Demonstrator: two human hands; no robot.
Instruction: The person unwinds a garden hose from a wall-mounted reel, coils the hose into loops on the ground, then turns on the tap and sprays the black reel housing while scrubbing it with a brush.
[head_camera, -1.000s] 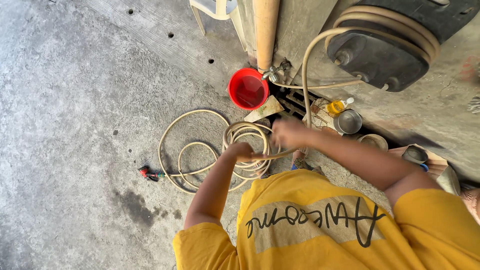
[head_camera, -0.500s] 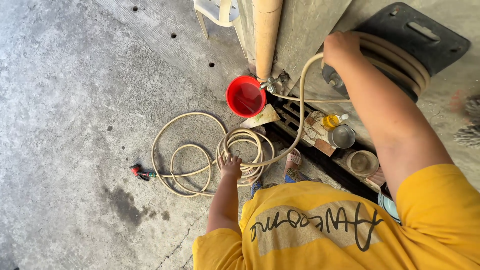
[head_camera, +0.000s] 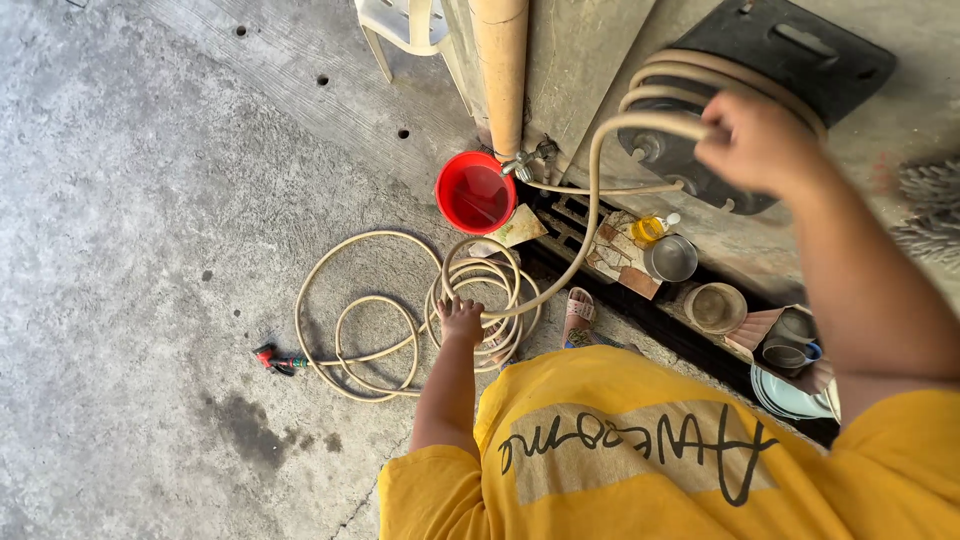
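A long beige hose (head_camera: 345, 318) lies in loose loops on the concrete floor, ending in a red nozzle (head_camera: 268, 358) at the left. My left hand (head_camera: 462, 318) rests on the tighter coil, fingers spread. From there the hose rises to a black wall-mounted holder (head_camera: 800, 50) at the upper right, which carries several turns of it. My right hand (head_camera: 755, 140) grips the hose in front of that holder, slightly blurred.
A red bucket (head_camera: 470, 192) stands under a tap (head_camera: 520, 163) beside a beige pipe (head_camera: 498, 60). Along the drain grate (head_camera: 570, 215) sit a yellow bottle (head_camera: 648, 228), a metal cup (head_camera: 670, 258), bowls (head_camera: 715, 305) and plates (head_camera: 785, 395). A white plastic chair (head_camera: 400, 30) stands behind.
My right hand went from low near the coil up to the wall holder, carrying the hose, then moved right along it. My left hand dropped onto the floor coil.
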